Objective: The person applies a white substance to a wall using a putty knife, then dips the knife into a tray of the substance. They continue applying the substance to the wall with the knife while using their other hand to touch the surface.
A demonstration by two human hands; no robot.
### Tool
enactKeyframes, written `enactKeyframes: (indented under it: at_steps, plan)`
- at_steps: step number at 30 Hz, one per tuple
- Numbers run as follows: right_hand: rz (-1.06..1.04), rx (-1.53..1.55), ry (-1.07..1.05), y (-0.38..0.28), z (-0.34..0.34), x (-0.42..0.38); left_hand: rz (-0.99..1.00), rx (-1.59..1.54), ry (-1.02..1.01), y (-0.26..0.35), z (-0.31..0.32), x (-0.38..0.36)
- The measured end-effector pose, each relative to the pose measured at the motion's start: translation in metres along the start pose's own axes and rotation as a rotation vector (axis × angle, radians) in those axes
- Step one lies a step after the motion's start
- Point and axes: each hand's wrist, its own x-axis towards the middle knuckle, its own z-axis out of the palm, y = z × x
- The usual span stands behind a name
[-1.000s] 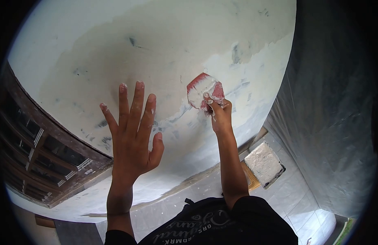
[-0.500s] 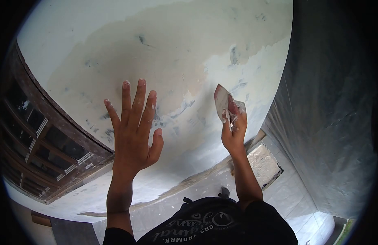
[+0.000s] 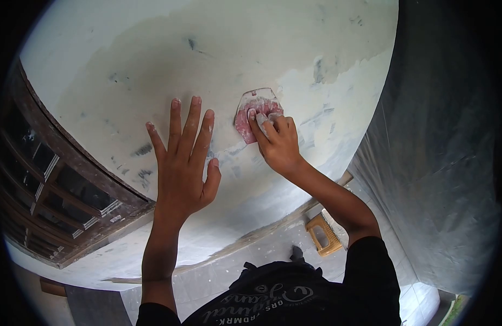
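Observation:
A patchy, putty-smeared wall (image 3: 153, 60) fills the upper middle of the head view. My right hand (image 3: 275, 136) grips a red putty spreader (image 3: 244, 124), whose broad face lies against the wall with white putty caked over it. Fingers press on its near side. To the left, my left hand (image 3: 181, 163) is held flat over the wall, fingers spread wide, with nothing in it. White residue marks the fingertips of both hands.
A brown wooden window frame (image 3: 71, 195) with glass panes borders the wall on the left. Translucent plastic sheeting (image 3: 430, 179) hangs at the right. Below, a tan plastic stool (image 3: 331, 244) with a pale slab on top stands on the grey tiled floor (image 3: 283, 247).
My right hand has swung left and turned the putty spreader from edge-on to face against the wall. The left hand has shifted slightly right. More of the stool shows.

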Motion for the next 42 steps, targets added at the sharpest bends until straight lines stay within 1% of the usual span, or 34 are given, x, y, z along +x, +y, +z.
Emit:
enactKeyframes:
  at_steps: [2, 7, 8, 10, 11, 12, 13, 14, 16, 17, 19, 20, 22, 24, 26, 28, 30, 33, 34, 35, 36, 38, 39, 40, 42]
  plan:
    - [-0.014, 0.009, -0.030, 0.001, 0.004, -0.013, -0.001, -0.007, -0.002, -0.001, 0.003, -0.001]
    - [-0.058, 0.092, -0.204, -0.002, -0.002, -0.066, 0.008, -0.031, 0.000, 0.002, 0.007, 0.003]
    - [-0.056, 0.090, -0.205, -0.003, -0.005, -0.075, 0.010, -0.034, 0.000, 0.004, 0.007, 0.004]
    - [0.028, 0.163, -0.180, -0.006, -0.013, -0.082, 0.016, -0.041, -0.006, 0.007, 0.006, 0.006]
    - [0.029, 0.157, -0.171, -0.007, -0.018, -0.080, 0.024, -0.037, 0.000, 0.007, 0.005, 0.007]
    - [0.076, 0.245, -0.124, -0.006, -0.024, -0.077, 0.023, -0.035, 0.010, 0.006, 0.006, 0.006]
    - [0.126, 0.337, -0.084, -0.006, -0.034, -0.071, 0.019, -0.038, 0.012, 0.006, 0.006, 0.005]
    - [0.125, 0.337, -0.085, -0.004, -0.041, -0.056, 0.018, -0.039, 0.012, 0.006, 0.007, 0.006]
    - [0.117, 0.233, 0.105, 0.002, -0.044, -0.023, 0.013, -0.034, -0.002, 0.007, 0.009, 0.007]
    - [0.123, 0.236, 0.102, 0.003, -0.039, -0.010, 0.014, -0.035, -0.009, 0.008, 0.009, 0.007]
    - [0.129, 0.135, 0.099, 0.005, -0.027, 0.010, 0.020, -0.040, 0.002, 0.009, 0.010, 0.009]
    - [0.130, 0.133, 0.099, 0.003, -0.021, 0.007, 0.023, -0.041, 0.003, 0.010, 0.010, 0.008]
    - [0.034, 0.035, -0.017, -0.003, -0.002, -0.010, 0.021, -0.037, 0.006, 0.009, 0.009, 0.007]
    - [0.010, 0.064, -0.040, -0.010, -0.003, -0.031, 0.019, -0.040, 0.014, 0.009, 0.008, 0.009]
    - [0.046, 0.164, -0.123, -0.015, -0.011, -0.050, 0.021, -0.046, 0.016, 0.012, 0.007, 0.007]
    - [0.065, 0.184, -0.104, -0.015, -0.019, -0.055, 0.023, -0.052, 0.007, 0.015, 0.005, 0.010]
    - [0.132, 0.329, 0.024, -0.009, -0.030, -0.046, 0.038, -0.059, 0.029, 0.014, 0.006, 0.011]
    - [0.203, 0.246, 0.084, -0.004, -0.036, -0.012, 0.045, -0.074, 0.040, 0.015, 0.010, 0.011]
    - [0.230, 0.197, 0.123, -0.004, -0.030, -0.002, 0.043, -0.076, 0.043, 0.015, 0.011, 0.010]
    - [0.216, 0.180, 0.131, -0.004, -0.019, 0.004, 0.042, -0.077, 0.038, 0.015, 0.012, 0.009]
    - [0.219, 0.182, 0.130, -0.008, -0.011, -0.002, 0.040, -0.079, 0.034, 0.015, 0.012, 0.009]
    - [0.117, 0.158, 0.011, -0.018, 0.010, -0.022, 0.038, -0.078, 0.028, 0.013, 0.011, 0.007]
    - [0.106, 0.156, 0.007, -0.025, 0.011, -0.035, 0.033, -0.070, 0.030, 0.011, 0.010, 0.006]
    - [0.099, 0.159, 0.007, -0.029, 0.010, -0.047, 0.023, -0.065, 0.031, 0.011, 0.010, 0.005]
    - [0.164, 0.268, -0.076, -0.037, 0.000, -0.072, 0.017, -0.068, 0.029, 0.010, 0.010, 0.003]
